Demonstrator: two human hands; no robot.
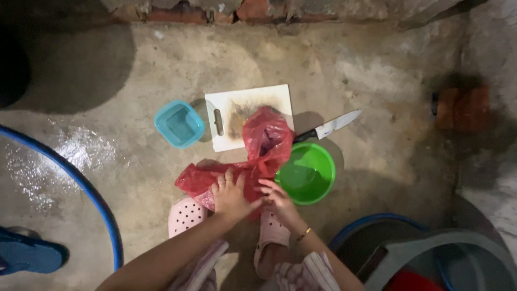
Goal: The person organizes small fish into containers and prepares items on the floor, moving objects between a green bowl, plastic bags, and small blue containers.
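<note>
Rough concrete floor (pixel 377 161) spreads under everything, damp and shiny at the left, with a crumbling brick wall (pixel 253 9) along the top edge. Low in the middle, both hands work at a red plastic bag (pixel 266 141) that lies on the floor and rises in a puffed bunch over the corner of a white cutting board (pixel 253 102). The left hand (pixel 229 195) lies flat on the bag's lower part, fingers spread wide and pressing the plastic. The right hand (pixel 279 200), a thin bracelet at its wrist, touches the bag from the side — whether its fingers pinch the plastic I cannot tell. Just right of the bag sits a green bowl (pixel 306 173); a knife (pixel 329 126) lies beyond it, beside the board. A small blue tub (pixel 179 123) stands left of the board. Pink clogs (pixel 186 215) show under the arms — a blue hose (pixel 91 194) curves past at the left.
</note>
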